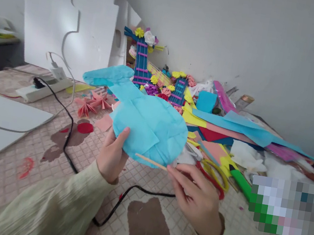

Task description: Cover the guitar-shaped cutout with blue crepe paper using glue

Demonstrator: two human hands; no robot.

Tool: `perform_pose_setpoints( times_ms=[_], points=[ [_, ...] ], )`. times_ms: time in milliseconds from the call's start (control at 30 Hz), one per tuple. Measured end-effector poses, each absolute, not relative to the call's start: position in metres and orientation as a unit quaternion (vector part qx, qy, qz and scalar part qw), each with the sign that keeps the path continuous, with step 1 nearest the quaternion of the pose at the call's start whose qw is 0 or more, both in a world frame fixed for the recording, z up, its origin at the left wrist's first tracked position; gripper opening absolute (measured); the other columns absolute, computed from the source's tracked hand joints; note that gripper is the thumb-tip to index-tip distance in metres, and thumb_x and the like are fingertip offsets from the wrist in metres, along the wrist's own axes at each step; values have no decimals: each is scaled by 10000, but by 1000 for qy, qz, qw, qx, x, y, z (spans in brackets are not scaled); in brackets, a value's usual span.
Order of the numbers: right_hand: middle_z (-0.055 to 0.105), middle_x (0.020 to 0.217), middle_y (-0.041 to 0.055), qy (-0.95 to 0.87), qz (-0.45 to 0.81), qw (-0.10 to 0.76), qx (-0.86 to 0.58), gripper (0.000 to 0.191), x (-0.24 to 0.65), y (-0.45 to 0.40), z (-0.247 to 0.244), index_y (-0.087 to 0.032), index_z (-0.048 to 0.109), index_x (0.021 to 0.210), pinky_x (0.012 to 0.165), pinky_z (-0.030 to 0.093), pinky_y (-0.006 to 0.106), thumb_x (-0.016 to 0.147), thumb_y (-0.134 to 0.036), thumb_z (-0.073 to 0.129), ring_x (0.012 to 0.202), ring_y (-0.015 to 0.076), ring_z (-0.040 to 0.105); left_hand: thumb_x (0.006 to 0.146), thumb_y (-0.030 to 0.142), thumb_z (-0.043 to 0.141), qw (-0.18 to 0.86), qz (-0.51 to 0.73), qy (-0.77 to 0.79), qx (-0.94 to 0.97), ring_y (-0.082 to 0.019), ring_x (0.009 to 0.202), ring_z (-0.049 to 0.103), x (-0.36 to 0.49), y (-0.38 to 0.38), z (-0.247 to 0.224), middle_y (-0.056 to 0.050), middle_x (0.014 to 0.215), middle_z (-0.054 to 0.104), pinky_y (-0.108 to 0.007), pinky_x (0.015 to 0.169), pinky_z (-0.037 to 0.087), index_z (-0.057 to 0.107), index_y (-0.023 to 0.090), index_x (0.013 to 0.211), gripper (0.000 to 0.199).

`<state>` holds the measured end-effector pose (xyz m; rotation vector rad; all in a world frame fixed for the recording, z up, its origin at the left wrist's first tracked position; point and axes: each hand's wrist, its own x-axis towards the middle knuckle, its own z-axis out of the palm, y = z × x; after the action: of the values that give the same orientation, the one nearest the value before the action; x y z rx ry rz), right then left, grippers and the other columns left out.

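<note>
My left hand (111, 158) grips a light-blue paper-covered cutout (153, 121) by its lower left edge, thumb on the near face. The cutout has a wide rounded body, a narrower neck and a long flattened end pointing left; creased paper pieces overlap on its surface. Between the thumb and fingers of my right hand (196, 198) is a thin wooden stick (149, 161). Its free end points left and lies over the cutout's lower edge; whether it touches the paper I cannot tell. Yellow-and-red scissors (215, 175) lie just behind my right hand.
A black cord (70, 131) crosses the table to a white power strip (43, 88). Folded pink paper stars (88, 108) lie at left. Behind are paper flowers, blue ladder-like pieces (142, 63) and coloured paper sheets (242, 127). A green marker (239, 181) lies at right.
</note>
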<state>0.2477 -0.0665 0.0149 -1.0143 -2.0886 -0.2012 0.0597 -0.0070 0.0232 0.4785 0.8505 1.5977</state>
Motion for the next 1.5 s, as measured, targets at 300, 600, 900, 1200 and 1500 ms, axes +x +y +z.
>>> perform_pose_setpoints(
  times_ms=[300,600,900,1200,1500],
  points=[
    [611,860,57,-788,-45,426,-442,273,245,-64,11,-156,633,997,638,511,231,765,-36,555,711,118,613,785,174,563,583,706,354,191,-194,1026,587,59,-6,25,-55,1143,622,-321,911,469,572,219,1105,323],
    [602,792,39,-753,-72,430,-492,197,247,-59,13,-159,645,921,615,489,233,775,-62,557,674,114,575,766,183,591,588,707,342,191,-204,1041,579,59,-6,24,-51,1124,633,-337,930,455,585,218,1090,326],
    [610,810,39,-745,-67,443,-495,186,249,-58,11,-170,644,911,590,476,221,782,-71,555,671,111,572,737,209,633,590,707,341,190,-218,1033,583,58,-4,20,-69,1127,631,-350,932,453,576,211,1111,378],
    [604,805,33,-746,-66,440,-496,185,252,-55,8,-183,643,910,597,476,221,782,-81,558,676,111,564,731,242,649,610,693,323,210,-223,1068,563,57,-7,19,-73,1176,603,-358,960,426,540,223,1163,446],
    [618,798,37,-751,-69,439,-488,170,252,-52,10,-181,642,904,621,496,236,796,-105,534,692,126,592,740,268,640,616,683,322,223,-220,1089,549,57,-7,22,-73,1198,589,-339,944,435,506,227,1198,479]
  ],
)
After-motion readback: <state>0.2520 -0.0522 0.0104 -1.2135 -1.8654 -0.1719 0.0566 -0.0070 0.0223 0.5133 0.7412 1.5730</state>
